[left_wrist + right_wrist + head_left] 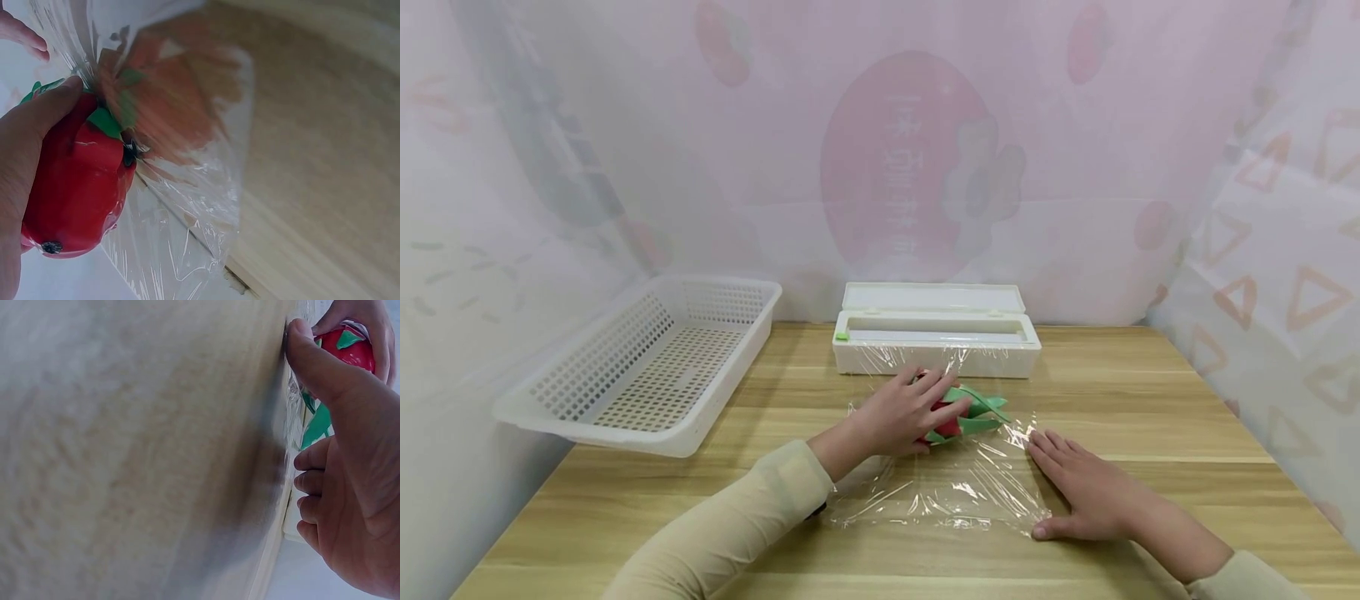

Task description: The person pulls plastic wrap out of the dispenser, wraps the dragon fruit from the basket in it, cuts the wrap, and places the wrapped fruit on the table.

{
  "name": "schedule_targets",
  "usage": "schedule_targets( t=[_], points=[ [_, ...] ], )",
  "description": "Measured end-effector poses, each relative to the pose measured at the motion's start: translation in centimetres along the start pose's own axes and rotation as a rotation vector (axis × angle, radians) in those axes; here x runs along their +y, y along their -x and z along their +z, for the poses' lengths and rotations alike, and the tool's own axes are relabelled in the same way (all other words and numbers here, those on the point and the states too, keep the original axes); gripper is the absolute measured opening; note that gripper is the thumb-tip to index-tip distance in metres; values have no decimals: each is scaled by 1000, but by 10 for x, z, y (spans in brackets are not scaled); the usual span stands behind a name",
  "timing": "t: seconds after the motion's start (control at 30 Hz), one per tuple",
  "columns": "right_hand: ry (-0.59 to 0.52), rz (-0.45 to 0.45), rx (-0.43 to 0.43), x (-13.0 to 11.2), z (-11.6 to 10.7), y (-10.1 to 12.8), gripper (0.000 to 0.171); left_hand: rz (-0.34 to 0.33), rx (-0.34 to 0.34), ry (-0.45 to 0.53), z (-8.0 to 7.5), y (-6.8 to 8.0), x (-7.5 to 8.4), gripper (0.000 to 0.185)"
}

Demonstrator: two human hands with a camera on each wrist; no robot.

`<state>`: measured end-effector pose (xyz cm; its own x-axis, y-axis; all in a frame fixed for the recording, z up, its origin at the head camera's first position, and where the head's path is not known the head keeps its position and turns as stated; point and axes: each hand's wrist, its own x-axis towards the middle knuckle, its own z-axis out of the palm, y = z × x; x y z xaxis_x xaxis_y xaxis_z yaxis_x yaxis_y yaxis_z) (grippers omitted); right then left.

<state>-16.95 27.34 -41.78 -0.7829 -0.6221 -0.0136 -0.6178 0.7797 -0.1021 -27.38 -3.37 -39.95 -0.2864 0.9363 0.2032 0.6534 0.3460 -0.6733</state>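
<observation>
While blurred elsewhere, red fruit (78, 187) fills left hand (25, 156).

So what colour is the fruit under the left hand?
Glossy red fruit with green leaves, clearest in the left wrist view.

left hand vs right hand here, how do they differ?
The left hand grips a red toy fruit with green leaves; the right hand holds nothing. The left hand's fingers curl round the fruit; the right hand lies flat, palm down, fingers straight. The left hand is mid-sheet; the right hand presses the right edge of the plastic wrap. Both are over the wrap on the wooden table.
</observation>
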Motion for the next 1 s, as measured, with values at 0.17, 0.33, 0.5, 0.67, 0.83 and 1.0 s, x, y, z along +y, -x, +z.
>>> schedule_targets(
  t=[0.17, 0.33, 0.5, 0.67, 0.83, 1.0],
  points=[
    [5, -5, 5, 0, 1, 0, 108, 0, -35, 14, -3, 0, 0, 100],
    [7, -11, 10, 0, 1, 1, 107, -6, -19, 41, -6, 3, -3, 101],
    [19, -13, 29, -1, -3, 3, 107, -40, 32, 88, -12, 11, -11, 100],
    [27, -2, 34, -3, -8, 5, 107, -101, 92, 160, -15, 23, -21, 103],
    [21, -10, 46, -3, -10, 7, 105, -118, 95, 196, -14, 41, -27, 102],
    [47, -73, 120, -1, -6, 8, 100, -138, 176, 211, -15, 60, -29, 94]
  ],
)
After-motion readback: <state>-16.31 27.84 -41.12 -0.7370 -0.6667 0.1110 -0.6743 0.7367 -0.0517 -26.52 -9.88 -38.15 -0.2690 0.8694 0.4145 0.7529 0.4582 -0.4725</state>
